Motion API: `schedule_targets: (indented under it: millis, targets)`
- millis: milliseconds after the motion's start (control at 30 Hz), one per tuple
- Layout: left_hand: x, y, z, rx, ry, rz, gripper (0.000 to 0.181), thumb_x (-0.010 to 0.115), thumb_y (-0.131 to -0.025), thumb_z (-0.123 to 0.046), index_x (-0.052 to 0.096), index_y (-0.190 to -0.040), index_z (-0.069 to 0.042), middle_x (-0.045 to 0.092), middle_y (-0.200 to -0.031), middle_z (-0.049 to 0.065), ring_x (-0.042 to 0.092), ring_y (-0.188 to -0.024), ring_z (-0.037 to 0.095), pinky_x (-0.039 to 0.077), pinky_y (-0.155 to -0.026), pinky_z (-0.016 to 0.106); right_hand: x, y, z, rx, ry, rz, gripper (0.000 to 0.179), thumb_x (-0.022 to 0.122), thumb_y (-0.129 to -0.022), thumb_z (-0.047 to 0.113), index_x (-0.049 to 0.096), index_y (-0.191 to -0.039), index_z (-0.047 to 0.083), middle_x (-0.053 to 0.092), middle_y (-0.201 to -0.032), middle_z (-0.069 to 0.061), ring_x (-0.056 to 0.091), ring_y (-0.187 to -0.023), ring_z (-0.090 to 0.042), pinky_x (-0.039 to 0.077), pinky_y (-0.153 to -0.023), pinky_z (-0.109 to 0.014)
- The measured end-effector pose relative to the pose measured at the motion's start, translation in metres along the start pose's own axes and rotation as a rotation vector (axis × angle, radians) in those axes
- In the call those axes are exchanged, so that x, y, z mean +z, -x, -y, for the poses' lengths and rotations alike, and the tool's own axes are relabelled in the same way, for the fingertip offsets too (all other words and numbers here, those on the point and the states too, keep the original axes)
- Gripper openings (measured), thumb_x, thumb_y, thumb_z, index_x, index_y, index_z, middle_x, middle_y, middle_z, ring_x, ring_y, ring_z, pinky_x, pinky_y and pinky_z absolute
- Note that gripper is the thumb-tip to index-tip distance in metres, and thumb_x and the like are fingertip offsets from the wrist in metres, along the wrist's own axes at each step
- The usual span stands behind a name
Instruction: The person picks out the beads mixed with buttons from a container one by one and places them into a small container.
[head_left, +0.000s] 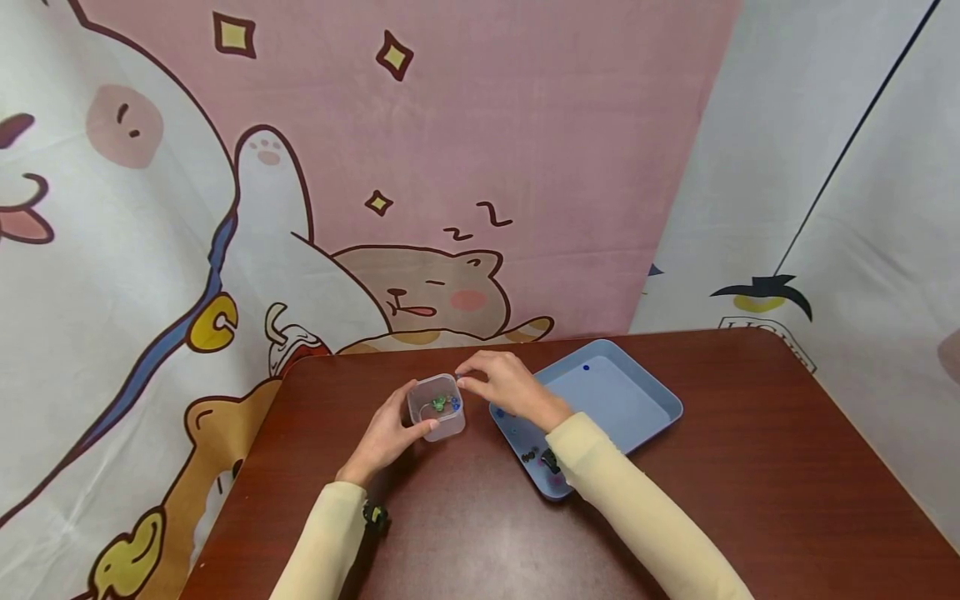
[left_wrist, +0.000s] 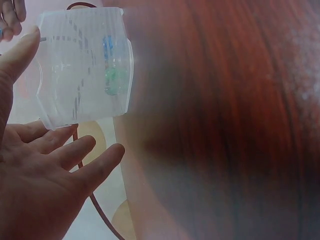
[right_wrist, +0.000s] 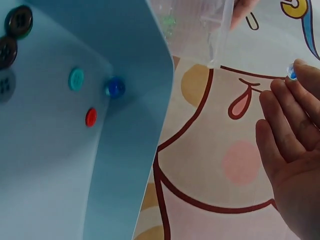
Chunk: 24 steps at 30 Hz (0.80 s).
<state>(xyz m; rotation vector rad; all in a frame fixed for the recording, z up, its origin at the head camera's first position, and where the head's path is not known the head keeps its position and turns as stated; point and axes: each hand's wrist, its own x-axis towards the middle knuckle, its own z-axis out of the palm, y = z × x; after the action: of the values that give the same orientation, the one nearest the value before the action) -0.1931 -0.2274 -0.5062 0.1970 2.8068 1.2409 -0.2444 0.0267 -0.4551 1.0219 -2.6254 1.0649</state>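
Note:
My left hand [head_left: 386,435] grips a small clear plastic box [head_left: 444,428] by its sides, thumb against one side and fingers on the other. Inside it lie green marbles [left_wrist: 113,80] and blue marbles [left_wrist: 107,47]. Just right of the box's rim, my right hand [head_left: 516,390] pinches a small clear-and-blue marble [right_wrist: 291,72] between thumb and fingertips. Beneath the right forearm is a light blue tray [head_left: 626,408]. A dark blue marble [right_wrist: 115,87] lies against the tray's wall in the right wrist view.
Black buttons [right_wrist: 20,21], a teal button [right_wrist: 76,79] and a red button [right_wrist: 91,117] lie in the tray. Another small blue piece [head_left: 586,367] sits near its far end. The brown table [head_left: 465,533] ends at a cartoon-printed cloth [head_left: 525,167] behind.

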Motion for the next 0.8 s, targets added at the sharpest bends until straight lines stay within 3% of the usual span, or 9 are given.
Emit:
schedule_targets:
  millis: [167,433,800]
  targets:
    - [0.001,0.000,0.000,0.014,-0.003,-0.005,0.091,0.078,-0.085,-0.044,0.033,-0.155,-0.007,0.040,-0.156,0.016,0.044,-0.141,0.035,0.038,-0.112,0.058,0.007,-0.004,0.005,-0.027,0.031,0.021,0.022,0.069,-0.096,0.026,0.075,-0.112,0.012,0.074,-0.109,0.001,0.070,-0.101,-0.014,0.057,-0.087,-0.034]
    - [0.000,0.001,-0.001,0.010,-0.001,-0.004,0.092,0.078,-0.085,-0.044,0.032,-0.156,-0.008,0.038,-0.157,0.016,0.042,-0.142,0.035,0.038,-0.112,0.059,0.017,-0.008,0.008,-0.011,0.089,0.113,0.021,0.067,-0.097,0.027,0.075,-0.114,0.017,0.072,-0.112,0.001,0.070,-0.100,-0.016,0.057,-0.083,-0.030]
    - [0.001,0.000,-0.001,0.017,-0.008,-0.013,0.091,0.079,-0.085,-0.043,0.033,-0.155,-0.006,0.039,-0.157,0.017,0.044,-0.141,0.035,0.039,-0.111,0.057,0.026,-0.012,0.005,-0.077,0.207,0.146,0.022,0.068,-0.096,0.026,0.076,-0.111,0.012,0.072,-0.108,0.001,0.068,-0.095,-0.011,0.057,-0.083,-0.030]
